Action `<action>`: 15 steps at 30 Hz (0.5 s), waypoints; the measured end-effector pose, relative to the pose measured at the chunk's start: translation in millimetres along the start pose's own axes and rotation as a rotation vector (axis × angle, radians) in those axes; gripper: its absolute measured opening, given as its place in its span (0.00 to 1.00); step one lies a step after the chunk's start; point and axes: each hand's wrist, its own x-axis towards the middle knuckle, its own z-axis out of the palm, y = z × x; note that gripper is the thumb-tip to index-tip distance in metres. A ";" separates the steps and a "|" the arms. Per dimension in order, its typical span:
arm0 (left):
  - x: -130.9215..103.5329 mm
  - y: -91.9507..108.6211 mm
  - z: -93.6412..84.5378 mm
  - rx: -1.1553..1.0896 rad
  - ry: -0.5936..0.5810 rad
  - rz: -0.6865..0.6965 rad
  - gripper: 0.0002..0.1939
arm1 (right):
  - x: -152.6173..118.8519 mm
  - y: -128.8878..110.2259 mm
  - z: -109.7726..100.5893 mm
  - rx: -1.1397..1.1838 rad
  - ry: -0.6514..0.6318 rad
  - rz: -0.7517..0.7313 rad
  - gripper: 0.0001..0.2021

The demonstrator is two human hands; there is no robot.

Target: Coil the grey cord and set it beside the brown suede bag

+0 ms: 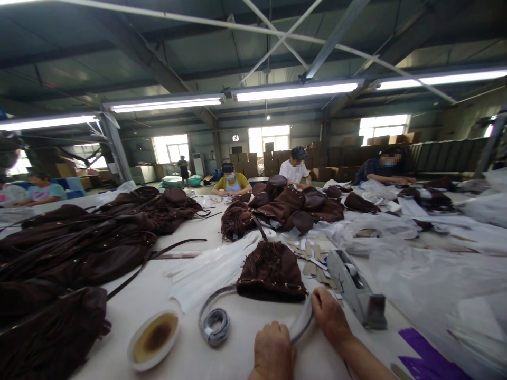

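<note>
A dark brown fringed bag (273, 269) with metal eyelets along its edge lies on the table in front of me. From its left side a strap runs to a roll wrapped in greyish film (217, 328). Below the bag's right corner, a strap with thin whitish wrapping (301, 322) stretches between my hands. My left hand (273, 348) is closed around its lower end. Higher up, near the bag, my right hand (329, 312) pinches the same strap. My fingers hide parts of it.
Right of the bag stands a grey tape dispenser (354, 290), beside scattered card strips (315, 264). A white dish with brown liquid (154, 338) sits at front left. Brown bags are heaped left (99, 243) and behind (285, 203). Clear plastic (431, 285) covers the right. Several people work across the table.
</note>
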 end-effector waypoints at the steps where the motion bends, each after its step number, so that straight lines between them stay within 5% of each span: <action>1: 2.9 -3.1 3.6 0.008 0.016 0.004 0.14 | 0.2 1.5 0.7 0.022 -0.008 0.022 0.11; 5: 11.6 -17.4 11.7 0.026 0.098 0.017 0.14 | -7.9 4.7 -2.0 0.121 -0.078 0.066 0.11; 8: 3.2 -32.9 -10.1 -0.094 0.140 0.103 0.23 | -11.5 0.9 -25.2 0.178 -0.031 0.066 0.17; 10: -13.0 -46.3 -47.1 -0.249 0.217 0.226 0.33 | -6.5 -4.2 -56.1 0.192 0.000 0.050 0.19; 13: -46.2 -69.7 -123.8 -0.475 0.480 0.335 0.20 | 6.8 -9.3 -111.9 0.186 0.047 -0.007 0.18; 15: -66.7 -85.8 -166.9 -0.517 0.716 0.252 0.17 | 8.9 -8.0 -139.2 0.163 0.137 0.052 0.16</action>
